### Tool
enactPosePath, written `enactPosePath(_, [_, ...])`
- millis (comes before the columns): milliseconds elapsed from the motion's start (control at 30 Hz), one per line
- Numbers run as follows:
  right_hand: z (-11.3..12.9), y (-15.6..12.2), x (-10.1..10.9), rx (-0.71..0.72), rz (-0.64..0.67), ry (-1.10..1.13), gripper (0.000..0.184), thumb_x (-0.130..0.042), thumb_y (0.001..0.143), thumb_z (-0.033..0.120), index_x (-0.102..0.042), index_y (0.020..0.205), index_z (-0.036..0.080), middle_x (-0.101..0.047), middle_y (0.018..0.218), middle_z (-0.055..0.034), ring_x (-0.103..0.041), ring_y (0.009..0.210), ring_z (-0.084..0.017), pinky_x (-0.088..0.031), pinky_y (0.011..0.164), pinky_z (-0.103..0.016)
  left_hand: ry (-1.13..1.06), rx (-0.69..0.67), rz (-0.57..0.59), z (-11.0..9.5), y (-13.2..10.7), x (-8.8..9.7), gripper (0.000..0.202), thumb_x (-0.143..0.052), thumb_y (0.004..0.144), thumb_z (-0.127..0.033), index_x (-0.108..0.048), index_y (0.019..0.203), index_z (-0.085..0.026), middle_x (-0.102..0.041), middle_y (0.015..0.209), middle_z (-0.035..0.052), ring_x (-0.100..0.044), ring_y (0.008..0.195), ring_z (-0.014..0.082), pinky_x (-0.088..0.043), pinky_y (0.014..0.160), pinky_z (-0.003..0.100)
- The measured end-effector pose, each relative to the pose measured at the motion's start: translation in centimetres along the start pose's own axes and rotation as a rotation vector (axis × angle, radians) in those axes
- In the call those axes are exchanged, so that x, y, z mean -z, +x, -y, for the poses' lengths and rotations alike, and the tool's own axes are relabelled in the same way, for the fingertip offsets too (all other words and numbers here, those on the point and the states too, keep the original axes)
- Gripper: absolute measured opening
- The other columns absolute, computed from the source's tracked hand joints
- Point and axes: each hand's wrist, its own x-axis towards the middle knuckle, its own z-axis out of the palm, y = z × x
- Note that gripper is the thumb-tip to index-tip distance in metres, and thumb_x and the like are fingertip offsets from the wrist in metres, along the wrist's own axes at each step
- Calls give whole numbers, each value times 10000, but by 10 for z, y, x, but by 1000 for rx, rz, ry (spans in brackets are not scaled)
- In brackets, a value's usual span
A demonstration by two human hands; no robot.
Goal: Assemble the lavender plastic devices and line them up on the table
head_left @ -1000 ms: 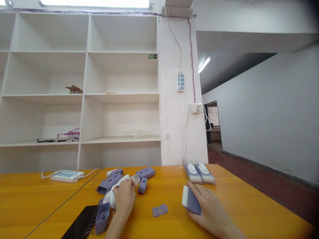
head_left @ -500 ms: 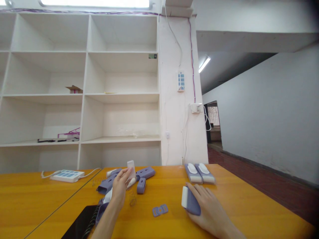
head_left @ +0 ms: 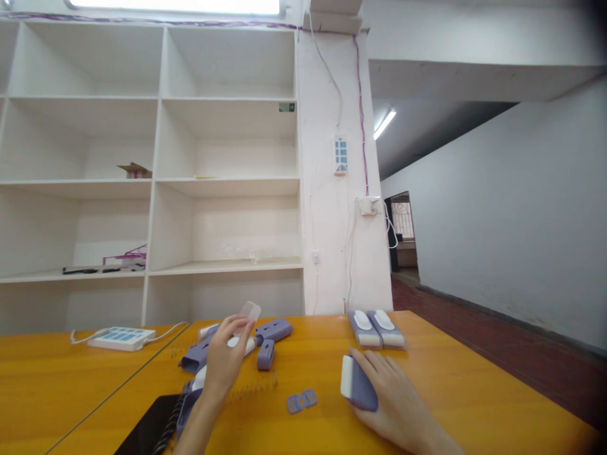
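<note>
My left hand (head_left: 225, 357) pinches a small translucent plastic piece (head_left: 250, 309) above the table. My right hand (head_left: 391, 388) is wrapped round a purple casing with a white end (head_left: 363, 385), held at the table top. Between the hands lies a flat purple plate with cut-outs (head_left: 301, 400). Thin coil springs (head_left: 251, 387), somewhat blurred, are close to my left wrist. Around my left hand are purple shells (head_left: 275, 329), a small purple loop-shaped part (head_left: 266, 355) and white parts partly hidden by the fingers.
Two purple-and-white units (head_left: 377, 328) stand side by side at the table's back right. A white power strip (head_left: 122, 337) lies at the back left. A dark flat object (head_left: 149, 424) is at the front left, beside my left forearm. White shelves (head_left: 227, 265) rise behind the table.
My left hand has turned slightly, tilting the translucent piece. The springs near it now stretch over a longer patch of table. The right hand keeps its hold; the view has shifted a little.
</note>
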Motion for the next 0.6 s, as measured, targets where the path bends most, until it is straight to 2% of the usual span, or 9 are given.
enactPosePath(67, [4,0,1,9,12,19,764,-670,703,286,-435,1429,249,-610,1229,-101,-552,1089,-324,-406,984,-460,30,42,69,-5,-7,-11,351,-714,739,-533,-686,864,-207,-682,894,48,-639,832,246,-506,715,309])
enactPosePath(100, [7,0,2,16,20,33,769,-676,702,289,-433,1430,249,-609,1233,-100,-551,1095,-321,-405,990,-456,16,77,100,-7,-13,-18,369,-723,728,-529,-659,891,-205,-668,855,32,-629,777,229,-495,677,293])
enactPosePath(133, [10,0,3,23,27,48,769,-681,705,295,-431,1431,250,-609,1235,-98,-552,1101,-318,-405,996,-450,-1,91,138,-10,-19,-27,378,-732,724,-512,-632,918,-204,-657,845,21,-619,759,218,-487,676,287])
enactPosePath(267, [20,-1,6,36,48,103,780,-704,711,335,-425,1435,251,-606,1249,-94,-558,1110,-308,-415,999,-427,-94,27,356,-21,-52,-63,385,-760,717,-328,-581,1035,-206,-632,984,37,-605,928,224,-469,798,291])
enactPosePath(367, [21,0,8,25,54,128,785,-714,706,340,-430,1431,248,-605,1267,-94,-567,1108,-307,-426,992,-413,-157,79,495,-33,-73,-81,596,-785,648,-181,-532,1185,-232,-627,1033,30,-605,930,211,-467,749,263])
enactPosePath(467, [20,1,9,23,53,147,760,-704,717,340,-440,1423,243,-600,1291,-95,-567,1122,-307,-423,1001,-405,-218,128,503,-42,-82,-87,629,-814,619,-171,-550,1187,-234,-630,1084,42,-610,961,219,-476,745,258])
enactPosePath(600, [22,0,9,32,55,163,781,-716,714,365,-429,1431,252,-603,1282,-87,-567,1118,-307,-424,1000,-411,-334,197,497,-42,-81,-87,472,-789,723,-347,-615,1138,-206,-655,1121,78,-614,1024,254,-501,809,292])
